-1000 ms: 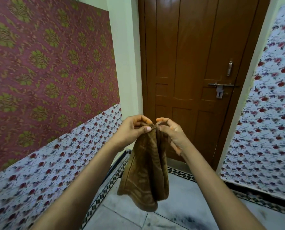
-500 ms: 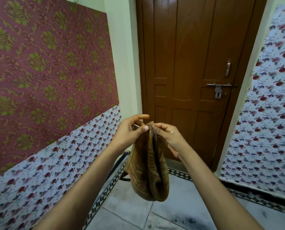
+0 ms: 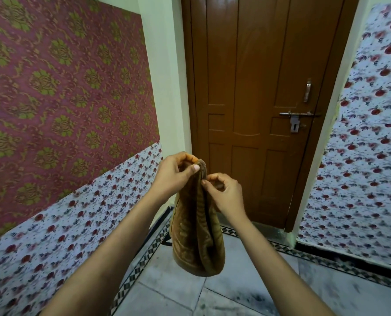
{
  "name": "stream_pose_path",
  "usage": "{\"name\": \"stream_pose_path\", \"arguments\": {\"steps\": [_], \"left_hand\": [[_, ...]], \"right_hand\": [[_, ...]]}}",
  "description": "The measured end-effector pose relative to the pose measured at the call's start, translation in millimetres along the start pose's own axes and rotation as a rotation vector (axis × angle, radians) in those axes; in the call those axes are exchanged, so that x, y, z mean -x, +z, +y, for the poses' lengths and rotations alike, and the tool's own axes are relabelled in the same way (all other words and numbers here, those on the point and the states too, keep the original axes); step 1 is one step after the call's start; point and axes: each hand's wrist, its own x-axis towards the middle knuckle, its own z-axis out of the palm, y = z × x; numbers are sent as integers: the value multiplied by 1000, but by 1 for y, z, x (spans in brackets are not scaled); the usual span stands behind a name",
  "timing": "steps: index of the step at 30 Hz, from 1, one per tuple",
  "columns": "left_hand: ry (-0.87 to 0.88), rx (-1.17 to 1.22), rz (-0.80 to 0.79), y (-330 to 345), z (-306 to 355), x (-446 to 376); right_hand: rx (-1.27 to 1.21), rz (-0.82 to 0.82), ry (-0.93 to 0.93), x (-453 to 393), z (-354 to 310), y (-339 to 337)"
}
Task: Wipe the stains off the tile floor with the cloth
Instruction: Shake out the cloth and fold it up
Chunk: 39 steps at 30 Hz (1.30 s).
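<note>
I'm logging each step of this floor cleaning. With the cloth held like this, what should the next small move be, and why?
Probably lower the cloth to the floor. Both the left hand and right hand pinch its top edge, so it hangs folded in the air, while a dark stain lies on the tiles just below.
</note>
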Motion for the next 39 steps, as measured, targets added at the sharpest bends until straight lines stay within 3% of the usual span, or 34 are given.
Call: {"name": "stream_pose_path", "arguments": {"steps": [2,6,8,12,16,20,23,26,28,31,34,39], "left_hand": [[25,-32,20,0,-1,3],[-12,-32,17,-6,-3,6],[-21,-70,-23,-8,-4,9],[-39,-4,-8,-9,-4,11],[-54,58,74,-16,-3,6],[-51,49,90,-10,0,10],[-97,173,212,-20,1,5],[-126,108,304,-34,-10,-3],[-185,51,383,-37,-20,-5],[-292,-18,492,-41,-35,-7],[-357,-59,505,-44,-47,-10],[-320,-92,470,-42,-48,-11]], "right_hand": [[16,-47,34,-1,0,-3],[-358,-221,286,-4,-9,-17],[-202,-237,295,-11,-13,-22],[118,-145,17,-12,-9,-17],[433,-208,-121,1,15,-16],[597,-11,-79,9,33,-6],[697,-40,72,18,55,-6],[662,-58,223,23,67,-18],[601,-159,173,18,63,-27],[484,-411,-80,15,41,-38],[576,-492,-318,10,29,-48],[588,-551,-171,4,39,-53]]}}
